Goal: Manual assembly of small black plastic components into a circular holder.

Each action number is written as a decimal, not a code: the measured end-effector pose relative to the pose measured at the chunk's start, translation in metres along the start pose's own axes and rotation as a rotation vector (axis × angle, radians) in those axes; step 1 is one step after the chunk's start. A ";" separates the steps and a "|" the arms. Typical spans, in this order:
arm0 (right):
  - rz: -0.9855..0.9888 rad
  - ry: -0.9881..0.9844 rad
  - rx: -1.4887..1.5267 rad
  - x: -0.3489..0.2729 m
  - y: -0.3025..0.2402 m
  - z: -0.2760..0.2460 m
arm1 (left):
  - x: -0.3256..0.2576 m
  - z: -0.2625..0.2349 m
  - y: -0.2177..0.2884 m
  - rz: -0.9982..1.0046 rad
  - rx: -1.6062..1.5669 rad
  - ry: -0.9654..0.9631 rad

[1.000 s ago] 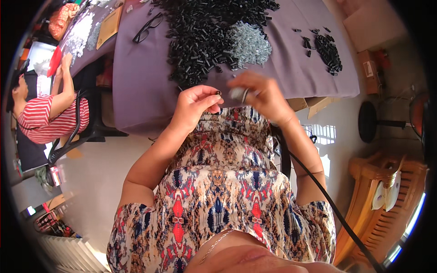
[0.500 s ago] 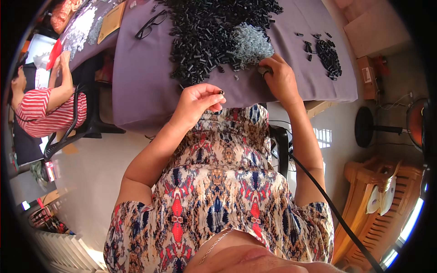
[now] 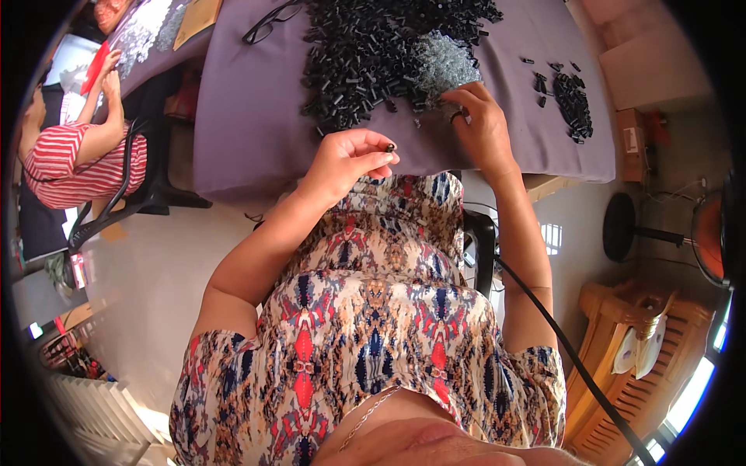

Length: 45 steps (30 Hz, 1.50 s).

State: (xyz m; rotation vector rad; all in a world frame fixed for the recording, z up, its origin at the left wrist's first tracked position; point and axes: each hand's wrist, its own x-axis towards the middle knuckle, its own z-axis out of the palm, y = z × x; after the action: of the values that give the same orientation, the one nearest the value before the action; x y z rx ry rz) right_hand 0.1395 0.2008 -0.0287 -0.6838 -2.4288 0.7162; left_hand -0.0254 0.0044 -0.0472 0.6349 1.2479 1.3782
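Note:
Above the near edge of the cloth-covered table, my left hand [image 3: 350, 161] pinches a small black tube piece [image 3: 391, 147] between thumb and fingertips. The piece's end faces up and to the right. My right hand [image 3: 483, 130], with a dark ring on one finger, reaches to the near right edge of a heap of small clear pieces [image 3: 444, 62]. Its fingers are bent together, and whatever they pinch is too small to make out. A large heap of short black tubes [image 3: 353, 74] lies beside and behind the clear heap.
Black-framed glasses [image 3: 270, 23] lie on the purple tablecloth [image 3: 252, 116]. A smaller group of black pieces [image 3: 573, 109] is at the right. Leftward, a person in a striped top [image 3: 85, 163] works at another table. A black cable [image 3: 559, 342] runs past my right arm; a fan [image 3: 622, 225] stands beyond.
The view has shifted slightly, so the table things appear a little further right and higher. My left hand keeps its pinch on the tube; my right hand stays at the clear heap's edge.

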 end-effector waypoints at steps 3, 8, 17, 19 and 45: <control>0.007 -0.015 -0.005 0.001 0.006 0.000 | -0.002 0.000 0.000 -0.005 0.001 0.003; 0.053 -0.008 -0.003 -0.007 0.018 -0.010 | -0.003 -0.001 0.000 0.014 -0.004 -0.006; 0.038 0.024 0.073 -0.004 -0.004 -0.011 | 0.000 -0.001 -0.001 0.020 0.007 -0.019; -0.052 -0.024 0.081 0.003 -0.012 -0.003 | -0.001 -0.001 -0.001 0.012 0.009 -0.006; -0.066 -0.030 -0.023 0.008 -0.010 -0.001 | -0.002 0.002 -0.001 0.027 -0.003 -0.016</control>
State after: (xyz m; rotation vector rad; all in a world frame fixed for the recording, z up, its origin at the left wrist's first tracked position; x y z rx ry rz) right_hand 0.1309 0.1990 -0.0192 -0.6028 -2.4784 0.6776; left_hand -0.0226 0.0032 -0.0465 0.6619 1.2285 1.3941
